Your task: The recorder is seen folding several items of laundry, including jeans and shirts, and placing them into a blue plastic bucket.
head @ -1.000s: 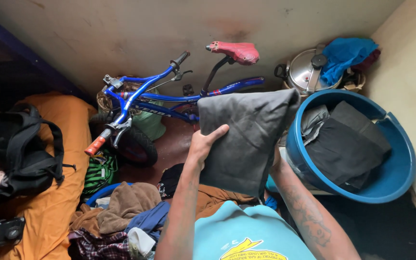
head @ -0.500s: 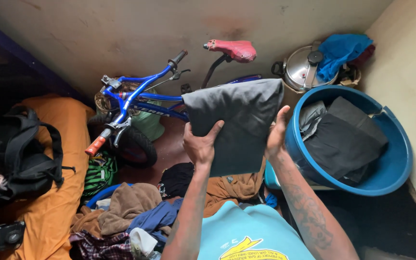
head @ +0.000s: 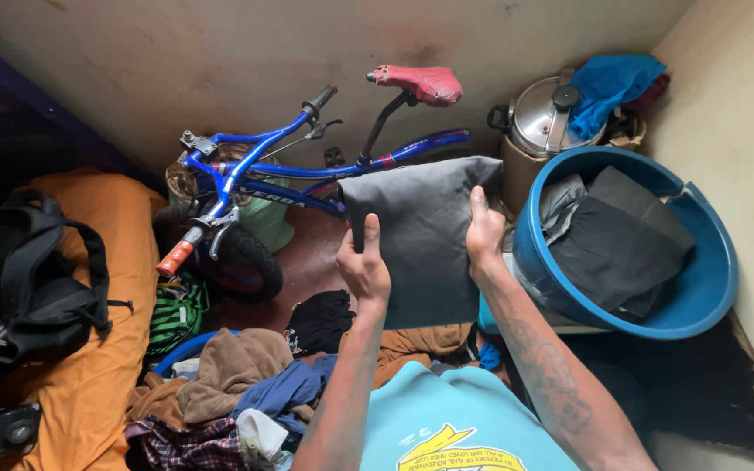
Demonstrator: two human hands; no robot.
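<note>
a head-worn camera looks down into a cramped room corner. along the left lies an orange mattress with a black backpack resting on it. a blue child's bicycle with a red saddle leans against the back wall, seemingly parked there out of the way. at right, a large blue plastic basin sits tilted against the side wall and already holds folded dark clothes, stacked flat. in the centre, raised in front of the person's chest, is a folded dark grey garment, held up between both hands just left of the basin. below it, on the floor, a loose pile of unfolded clothes spreads in browns, blues and plaid. behind the basin stands a steel pressure cooker with a blue cloth draped beside it. the left hand grips the garment's left edge, thumb in front; the right hand clasps the right edge, thumb pressed on the cloth, keeping the fold flat and closed.
</note>
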